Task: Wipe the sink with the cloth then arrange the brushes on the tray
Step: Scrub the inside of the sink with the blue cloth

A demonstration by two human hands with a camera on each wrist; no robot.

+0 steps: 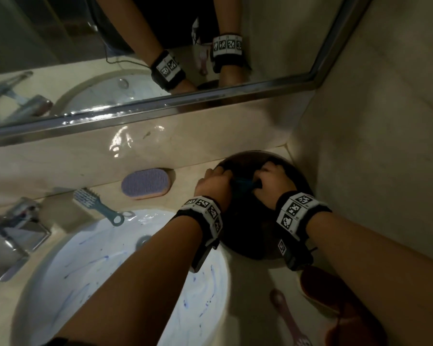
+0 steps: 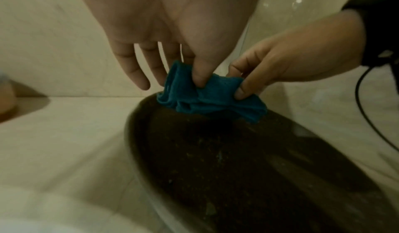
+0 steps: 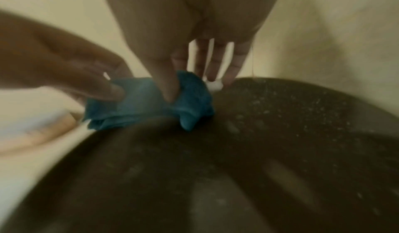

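Note:
A teal cloth (image 1: pixel 243 186) lies bunched on the far part of a dark round tray (image 1: pixel 258 248) in the counter's corner. My left hand (image 1: pixel 214 182) pinches its left end between thumb and finger. My right hand (image 1: pixel 270 176) pinches its right end. The left wrist view shows my left hand (image 2: pixel 190 77) and my right hand (image 2: pixel 239 87) both on the cloth (image 2: pixel 207 100), which rests on the tray (image 2: pixel 237 159). In the right wrist view my right hand's (image 3: pixel 175 83) thumb digs into the cloth (image 3: pixel 140 110). The white sink (image 1: pixel 105 270) at lower left carries blue streaks.
A purple oval brush (image 1: pixel 145 183) leans on the back wall. A teal-handled brush (image 1: pixel 98 206) lies by the sink rim. A pink brush (image 1: pixel 290 318) and a brown object (image 1: pixel 320 290) lie near the counter's front right. The faucet (image 1: pixel 18 228) stands at left, with a mirror above.

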